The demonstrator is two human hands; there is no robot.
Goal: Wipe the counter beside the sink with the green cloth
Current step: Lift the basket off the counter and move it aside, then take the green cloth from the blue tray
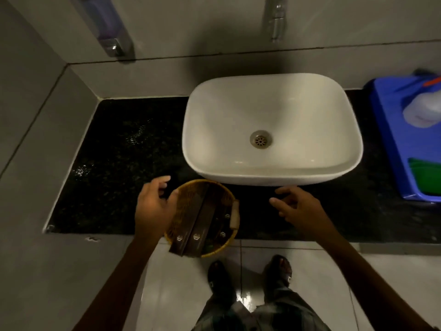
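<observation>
A white basin sink [272, 106] stands on a black speckled counter [119, 163]. The green cloth [426, 176] lies folded in a blue tray [391, 144] at the far right. My left hand [152, 209] grips the left rim of a round wicker basket [191, 194] that holds several dark flat packets, at the counter's front edge below the sink. My right hand [298, 209] hovers over the counter in front of the sink, fingers spread, holding nothing.
A white bottle with an orange cap [422, 111] lies in the blue tray. A soap dispenser [112, 32] hangs on the wall at back left; a tap pipe [276, 22] runs above the sink. Tiled wall borders the counter's left. My feet stand on glossy floor tiles.
</observation>
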